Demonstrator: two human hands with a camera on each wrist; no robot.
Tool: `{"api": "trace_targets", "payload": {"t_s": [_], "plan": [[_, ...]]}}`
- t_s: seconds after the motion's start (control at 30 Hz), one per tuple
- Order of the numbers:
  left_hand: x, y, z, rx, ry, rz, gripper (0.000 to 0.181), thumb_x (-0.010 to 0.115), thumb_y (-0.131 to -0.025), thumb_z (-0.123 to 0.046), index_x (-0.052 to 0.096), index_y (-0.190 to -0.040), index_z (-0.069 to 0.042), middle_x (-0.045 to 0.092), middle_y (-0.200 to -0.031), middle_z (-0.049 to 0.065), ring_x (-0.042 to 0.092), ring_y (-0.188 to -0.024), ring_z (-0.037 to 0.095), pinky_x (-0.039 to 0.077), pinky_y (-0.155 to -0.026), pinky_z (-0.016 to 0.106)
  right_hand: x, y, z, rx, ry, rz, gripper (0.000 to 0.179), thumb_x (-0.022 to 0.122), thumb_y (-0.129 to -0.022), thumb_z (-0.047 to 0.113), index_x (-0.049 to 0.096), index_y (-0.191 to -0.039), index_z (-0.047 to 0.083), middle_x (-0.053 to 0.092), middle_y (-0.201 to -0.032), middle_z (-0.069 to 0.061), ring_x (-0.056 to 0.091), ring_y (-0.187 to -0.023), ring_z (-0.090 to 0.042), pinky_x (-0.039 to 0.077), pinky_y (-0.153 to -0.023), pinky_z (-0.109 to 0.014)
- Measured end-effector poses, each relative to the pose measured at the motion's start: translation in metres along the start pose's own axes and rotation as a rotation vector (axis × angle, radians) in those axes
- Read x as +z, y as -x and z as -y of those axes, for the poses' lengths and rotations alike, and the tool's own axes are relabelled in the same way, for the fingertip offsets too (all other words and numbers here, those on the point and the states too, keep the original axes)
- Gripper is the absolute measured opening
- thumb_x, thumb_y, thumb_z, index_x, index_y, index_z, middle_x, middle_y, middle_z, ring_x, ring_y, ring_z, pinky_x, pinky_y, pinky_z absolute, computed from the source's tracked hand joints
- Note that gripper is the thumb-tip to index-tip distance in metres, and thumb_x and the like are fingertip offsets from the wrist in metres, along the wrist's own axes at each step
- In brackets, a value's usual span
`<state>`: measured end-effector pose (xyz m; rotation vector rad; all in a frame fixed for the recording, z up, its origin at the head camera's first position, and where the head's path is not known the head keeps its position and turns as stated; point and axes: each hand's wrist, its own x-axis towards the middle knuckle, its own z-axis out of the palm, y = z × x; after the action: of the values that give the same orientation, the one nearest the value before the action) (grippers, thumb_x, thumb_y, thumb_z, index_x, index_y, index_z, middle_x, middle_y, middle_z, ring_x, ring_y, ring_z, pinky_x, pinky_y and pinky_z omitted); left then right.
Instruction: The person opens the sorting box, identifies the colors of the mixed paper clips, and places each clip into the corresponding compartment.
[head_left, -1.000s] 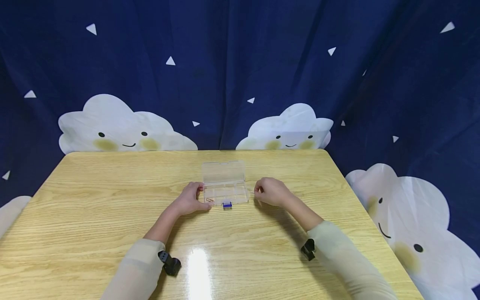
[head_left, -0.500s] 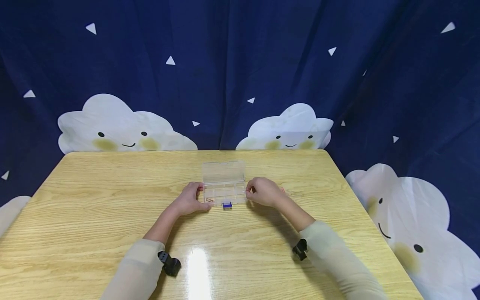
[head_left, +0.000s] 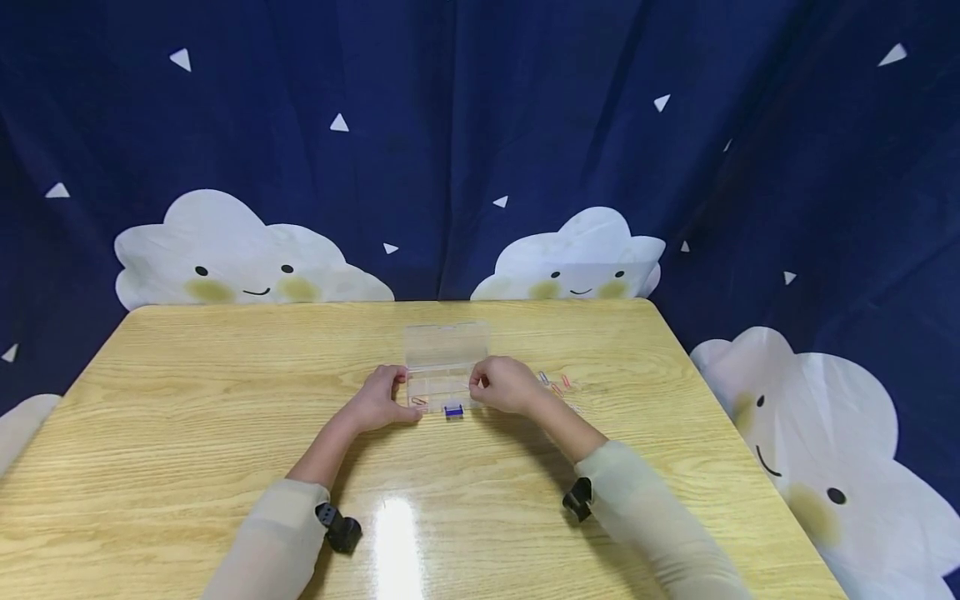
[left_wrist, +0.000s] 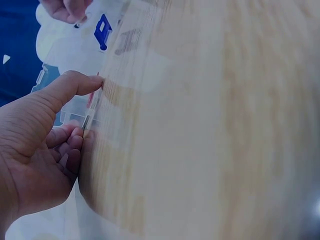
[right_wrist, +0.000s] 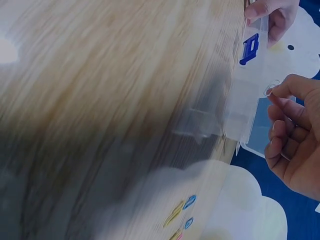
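Observation:
A clear plastic compartment box (head_left: pixel 441 384) lies on the table, its lid (head_left: pixel 446 345) raised at the back and its blue latch (head_left: pixel 453 411) at the front. My left hand (head_left: pixel 380 398) grips the box's left end, thumb at the front corner and fingers at the far side. One reddish paper clip (head_left: pixel 418 401) rests in the front left compartment. Over the right part of the box, my right hand (head_left: pixel 508 385) pinches a pale paper clip (right_wrist: pixel 272 88) between thumb and forefinger. The other fingers of that hand are curled.
Several loose paper clips (head_left: pixel 556 389) in different colours lie on the wooden table (head_left: pixel 225 433), right of the box and beyond my right wrist. A dark blue curtain (head_left: pixel 450 150) with clouds hangs behind the table's far edge.
My right hand has moved left from beside the box to over its right compartments, bringing the pale paper clip along. The loose clips have come into view behind it. My left hand stays put.

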<state>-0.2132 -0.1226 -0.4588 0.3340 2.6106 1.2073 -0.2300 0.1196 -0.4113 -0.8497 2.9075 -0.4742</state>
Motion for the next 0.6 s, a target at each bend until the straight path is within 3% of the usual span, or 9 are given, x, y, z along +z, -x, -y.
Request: {"api": "trace_targets", "payload": {"t_s": [0.23, 0.6], "plan": [[0.001, -0.002, 0.002, 0.002, -0.004, -0.017, 0.075, 0.079, -0.071, -0.027, 0.042, -0.128, 0.006, 0.046, -0.117, 0.019, 0.042, -0.098, 0.026, 0.039, -0.086, 0.038, 0.002, -0.005, 0.007, -0.004, -0.007, 0.013, 0.01, 0.059, -0.083, 0.018, 0.068, -0.081, 0.014, 0.055, -0.067, 0.006, 0.047, -0.063, -0.009, 0.04, -0.06, -0.024], [0.002, -0.003, 0.002, 0.011, -0.021, -0.035, 0.073, 0.078, -0.072, -0.028, 0.043, -0.126, 0.006, 0.046, -0.111, 0.017, 0.041, -0.095, 0.024, 0.037, -0.081, 0.034, 0.006, -0.014, 0.019, -0.025, -0.027, 0.035, 0.01, 0.06, -0.084, 0.019, 0.069, -0.081, 0.013, 0.054, -0.067, 0.006, 0.047, -0.064, -0.009, 0.039, -0.061, -0.022]]}}
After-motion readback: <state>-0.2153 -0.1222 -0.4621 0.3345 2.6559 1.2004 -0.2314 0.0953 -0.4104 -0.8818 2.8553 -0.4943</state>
